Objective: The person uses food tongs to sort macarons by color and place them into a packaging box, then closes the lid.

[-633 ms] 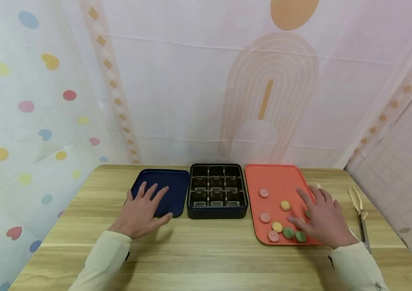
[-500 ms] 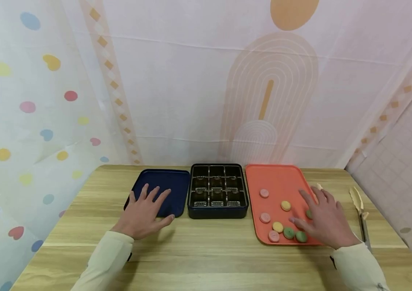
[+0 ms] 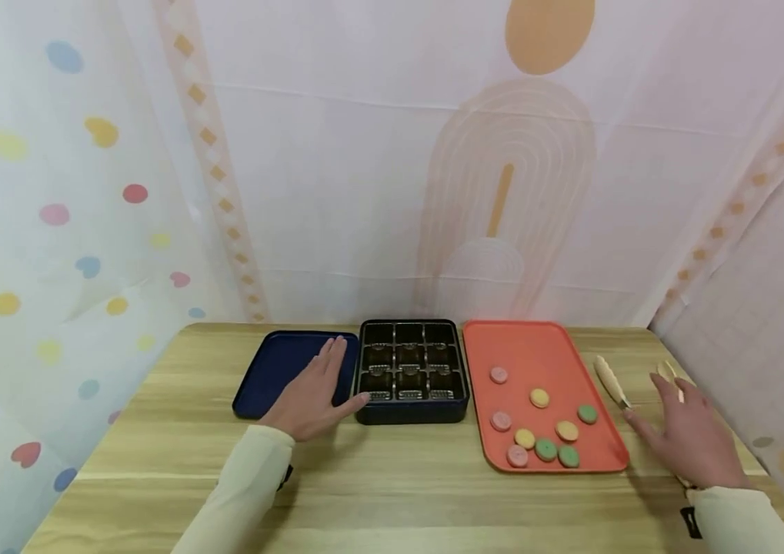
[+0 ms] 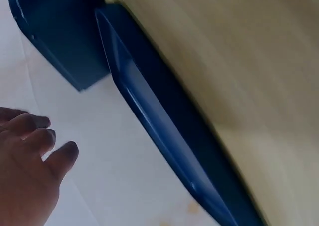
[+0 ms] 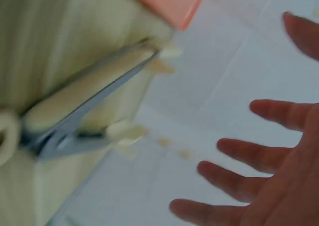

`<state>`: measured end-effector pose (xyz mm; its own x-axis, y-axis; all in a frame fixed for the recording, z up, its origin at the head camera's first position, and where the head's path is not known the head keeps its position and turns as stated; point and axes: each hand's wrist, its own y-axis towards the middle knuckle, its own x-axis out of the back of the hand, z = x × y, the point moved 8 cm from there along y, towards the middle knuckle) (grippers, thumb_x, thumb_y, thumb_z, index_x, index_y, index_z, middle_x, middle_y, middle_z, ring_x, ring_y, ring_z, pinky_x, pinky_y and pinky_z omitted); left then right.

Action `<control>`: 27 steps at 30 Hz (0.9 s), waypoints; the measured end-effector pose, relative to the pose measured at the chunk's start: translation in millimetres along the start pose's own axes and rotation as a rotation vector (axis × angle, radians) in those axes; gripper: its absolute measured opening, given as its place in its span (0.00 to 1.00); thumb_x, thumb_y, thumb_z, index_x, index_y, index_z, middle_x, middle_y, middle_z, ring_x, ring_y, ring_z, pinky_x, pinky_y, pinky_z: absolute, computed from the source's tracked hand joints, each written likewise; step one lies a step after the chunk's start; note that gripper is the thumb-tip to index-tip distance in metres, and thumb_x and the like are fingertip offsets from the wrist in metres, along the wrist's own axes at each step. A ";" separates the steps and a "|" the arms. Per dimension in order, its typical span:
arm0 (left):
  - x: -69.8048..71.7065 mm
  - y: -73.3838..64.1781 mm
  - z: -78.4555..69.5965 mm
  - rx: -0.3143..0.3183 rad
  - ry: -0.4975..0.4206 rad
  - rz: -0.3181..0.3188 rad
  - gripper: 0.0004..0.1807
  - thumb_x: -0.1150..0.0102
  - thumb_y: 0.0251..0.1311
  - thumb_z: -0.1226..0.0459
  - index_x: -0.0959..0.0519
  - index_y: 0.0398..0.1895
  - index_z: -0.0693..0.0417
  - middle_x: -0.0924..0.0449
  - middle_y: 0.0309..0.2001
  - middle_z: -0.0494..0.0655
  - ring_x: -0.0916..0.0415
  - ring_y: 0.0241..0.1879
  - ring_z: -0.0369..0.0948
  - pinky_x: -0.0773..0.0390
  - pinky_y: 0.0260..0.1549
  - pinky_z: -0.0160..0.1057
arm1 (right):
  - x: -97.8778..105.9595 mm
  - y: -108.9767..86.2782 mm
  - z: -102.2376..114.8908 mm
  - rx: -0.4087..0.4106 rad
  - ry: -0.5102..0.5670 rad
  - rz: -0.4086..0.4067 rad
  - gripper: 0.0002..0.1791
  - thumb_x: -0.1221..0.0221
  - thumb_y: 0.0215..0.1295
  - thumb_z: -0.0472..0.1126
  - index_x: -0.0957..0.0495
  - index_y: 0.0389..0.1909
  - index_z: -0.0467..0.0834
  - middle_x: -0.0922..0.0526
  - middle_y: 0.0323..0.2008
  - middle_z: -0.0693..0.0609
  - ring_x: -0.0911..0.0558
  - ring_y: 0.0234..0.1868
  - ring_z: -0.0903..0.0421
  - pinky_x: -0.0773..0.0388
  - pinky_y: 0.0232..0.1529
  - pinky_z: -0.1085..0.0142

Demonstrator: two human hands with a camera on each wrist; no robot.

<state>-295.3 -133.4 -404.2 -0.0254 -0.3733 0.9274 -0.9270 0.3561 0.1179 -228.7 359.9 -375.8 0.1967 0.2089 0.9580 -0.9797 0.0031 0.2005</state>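
My left hand hovers with straight fingers over the right side of a dark blue square lid, its thumb near the corner of a dark box with a divided insert. In the left wrist view the lid and box lie beyond the fingers. My right hand is spread above a pair of tongs with cream tips, partly covering them. The right wrist view has the tongs lying splayed on the table, apart from the fingers. Neither hand holds anything.
A coral tray stands right of the box, bearing several macarons in pink, yellow and green. All sit on a wooden table, with a patterned cloth hanging behind.
My right hand has moved right, from above the coral tray to above the tongs, uncovering macarons. My left hand has shifted right toward the box, its fingers drawn closer together.
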 end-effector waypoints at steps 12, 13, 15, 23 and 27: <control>-38.7 23.1 -5.2 0.068 -0.183 0.176 0.62 0.51 0.63 0.29 0.73 0.81 0.52 0.79 0.82 0.50 0.73 0.83 0.51 0.44 0.74 0.62 | -53.8 -15.2 -66.1 -0.160 0.032 0.402 0.61 0.44 0.68 0.67 0.57 0.72 0.18 0.43 0.57 0.08 0.29 0.52 0.15 0.23 0.42 0.35; -40.1 23.4 -5.5 0.067 -0.180 0.180 0.62 0.51 0.63 0.30 0.73 0.81 0.52 0.79 0.82 0.50 0.73 0.83 0.51 0.43 0.74 0.62 | -55.6 -14.6 -67.4 -0.161 0.024 0.401 0.62 0.43 0.66 0.68 0.56 0.72 0.18 0.42 0.57 0.08 0.28 0.51 0.16 0.23 0.42 0.35; -41.9 24.7 -6.3 0.059 -0.174 0.183 0.61 0.51 0.64 0.31 0.73 0.81 0.53 0.78 0.82 0.52 0.71 0.82 0.52 0.42 0.74 0.61 | -57.0 -12.4 -69.0 -0.163 0.010 0.393 0.62 0.40 0.64 0.68 0.54 0.72 0.20 0.40 0.57 0.09 0.26 0.49 0.16 0.23 0.42 0.35; -38.5 28.7 -6.8 0.056 -0.149 0.187 0.59 0.52 0.66 0.32 0.72 0.81 0.54 0.78 0.82 0.53 0.57 0.81 0.57 0.37 0.71 0.60 | -54.9 9.9 -70.4 -0.180 0.021 0.308 0.55 0.35 0.64 0.56 0.52 0.69 0.19 0.38 0.54 0.09 0.26 0.48 0.17 0.22 0.40 0.37; -37.9 28.7 -5.4 0.059 -0.147 0.185 0.60 0.52 0.66 0.32 0.72 0.81 0.54 0.77 0.82 0.52 0.55 0.80 0.58 0.36 0.71 0.60 | -51.6 18.3 -71.0 -0.212 0.069 0.270 0.53 0.34 0.60 0.47 0.56 0.64 0.16 0.36 0.48 0.10 0.25 0.44 0.18 0.23 0.40 0.37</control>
<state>-318.9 -104.5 -434.0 -0.2471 -0.4283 0.8692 -0.9218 0.3806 -0.0745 -259.6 418.6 -436.2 -0.0662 0.2956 0.9530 -0.9838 0.1403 -0.1118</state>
